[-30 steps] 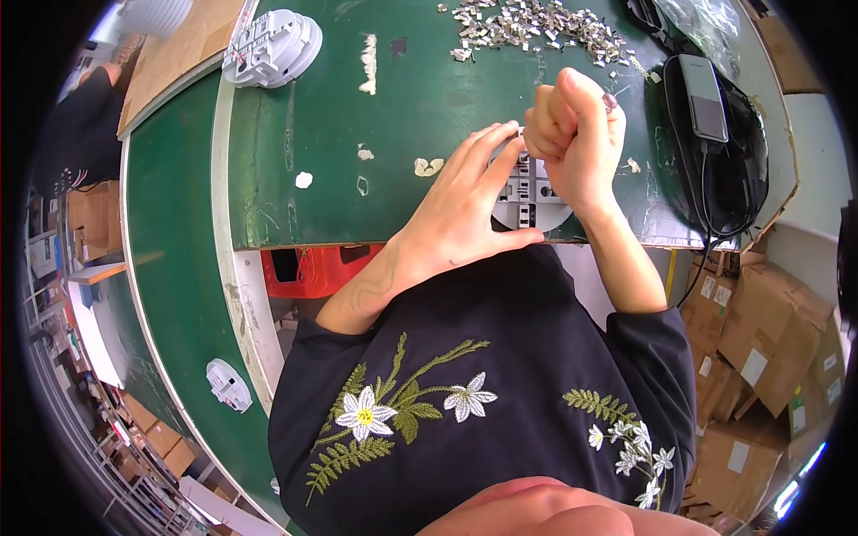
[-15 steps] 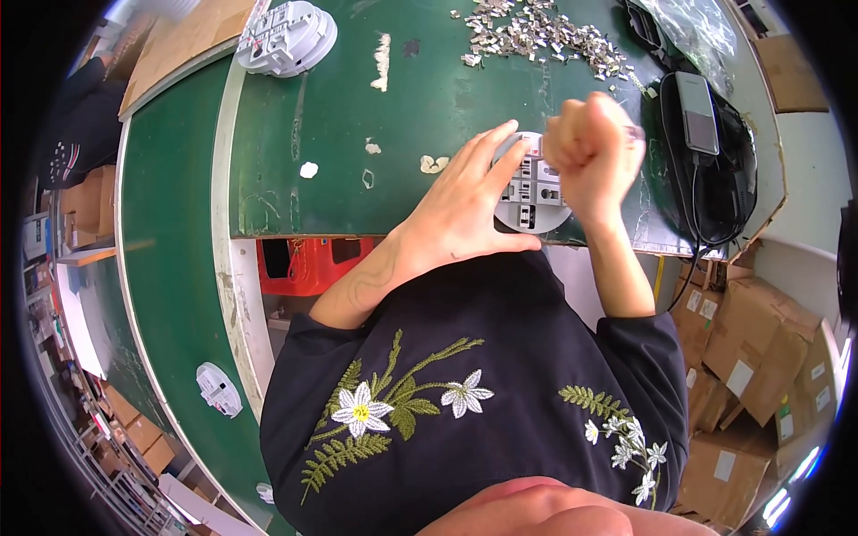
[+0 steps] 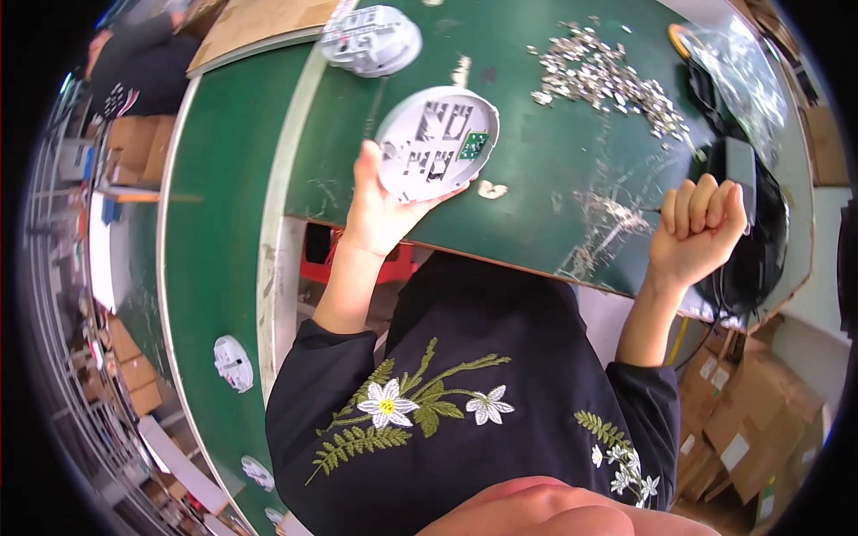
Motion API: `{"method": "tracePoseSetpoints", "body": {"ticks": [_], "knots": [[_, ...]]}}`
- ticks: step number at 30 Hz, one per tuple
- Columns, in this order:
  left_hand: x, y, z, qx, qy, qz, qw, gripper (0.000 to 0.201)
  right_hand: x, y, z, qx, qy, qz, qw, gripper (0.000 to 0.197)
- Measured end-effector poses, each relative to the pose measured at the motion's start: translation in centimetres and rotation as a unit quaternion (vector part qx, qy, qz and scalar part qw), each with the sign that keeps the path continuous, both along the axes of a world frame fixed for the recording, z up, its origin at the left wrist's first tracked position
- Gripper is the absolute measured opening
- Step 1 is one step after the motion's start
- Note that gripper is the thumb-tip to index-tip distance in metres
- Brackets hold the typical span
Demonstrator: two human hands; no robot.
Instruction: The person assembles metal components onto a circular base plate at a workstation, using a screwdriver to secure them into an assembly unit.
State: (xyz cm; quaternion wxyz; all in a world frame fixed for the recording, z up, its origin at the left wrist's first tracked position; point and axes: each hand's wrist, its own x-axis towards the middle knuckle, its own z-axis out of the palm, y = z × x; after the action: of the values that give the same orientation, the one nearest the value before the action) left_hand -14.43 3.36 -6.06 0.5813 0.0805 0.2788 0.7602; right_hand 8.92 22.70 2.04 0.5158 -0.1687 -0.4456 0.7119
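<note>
Head view: round grey housing (image 3: 435, 136), lifted off the green table (image 3: 536, 165) since a moment ago, hollow face now apparently accessible, gripped in left hand (image 3: 380, 213) above table's near side; right hand (image 3: 700, 230) fisted toward table's right, contents hidden.

Cardboard boxes (image 3: 755, 375) piled lower right of my feed; clear plastic bag (image 3: 740, 76) on table (image 3: 536, 219), far right; co-worker (image 3: 138, 67) upper left.
</note>
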Motion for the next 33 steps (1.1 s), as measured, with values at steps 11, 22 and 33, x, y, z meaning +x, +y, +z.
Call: {"method": "tracePoseSetpoints", "body": {"ticks": [11,22,33], "knots": [[-6.9,-3.6,0.9,-0.145,0.102,0.235,0.956,0.087,0.4,1.2,-2.6,-0.058,-0.063,-0.026,0.996,0.041],[-13.6,1.7,-2.7,-0.425,0.75,0.302,0.408,0.093,-0.8,0.6,-3.1,-0.062,-0.104,0.009,0.993,0.038],[-16.5,9.3,0.3,-0.272,0.809,0.148,0.499,0.079,-0.5,2.0,-1.2,0.103,-0.483,0.055,0.868,0.008]]}}
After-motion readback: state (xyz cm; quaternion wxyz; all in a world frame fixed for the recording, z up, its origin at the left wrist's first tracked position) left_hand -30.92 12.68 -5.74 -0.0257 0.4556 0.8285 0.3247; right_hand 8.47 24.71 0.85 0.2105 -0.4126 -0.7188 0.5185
